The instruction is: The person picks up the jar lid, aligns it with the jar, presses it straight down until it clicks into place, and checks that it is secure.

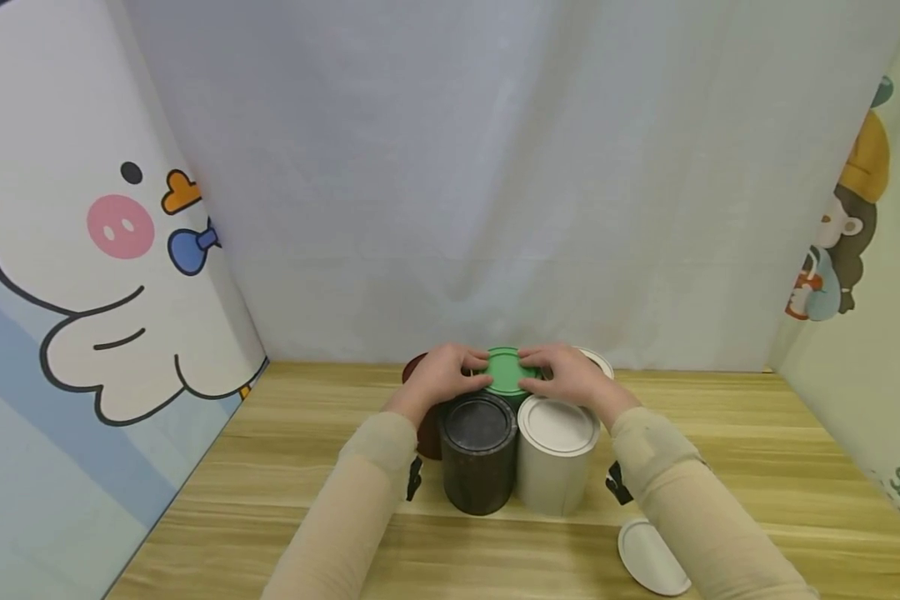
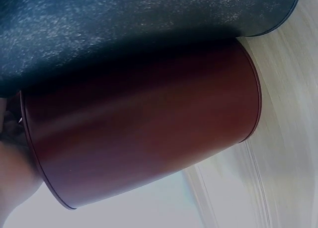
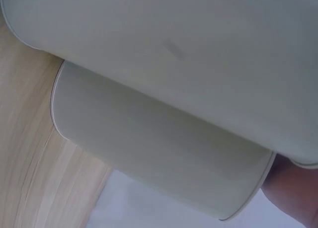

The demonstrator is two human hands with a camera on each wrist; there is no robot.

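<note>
A green lid (image 1: 504,372) tops a can in the back middle of a cluster. From its left side my left hand (image 1: 442,373) grips the rim with thumb and fingertips. My right hand (image 1: 572,375) does the same at the right side. In front stand a black can (image 1: 480,462) and a white can (image 1: 557,467), both lidded and upright. A dark red can (image 2: 144,128) fills the left wrist view, below the left hand. Another white can (image 3: 159,143) is under the right hand, largely covered in the head view. Most of the green can's body is hidden.
A loose white lid (image 1: 651,557) lies flat on the wooden table (image 1: 270,500), partly behind the right forearm. A pale curtain (image 1: 450,183) hangs behind the cans, and printed cloth panels (image 1: 60,250) stand at either side.
</note>
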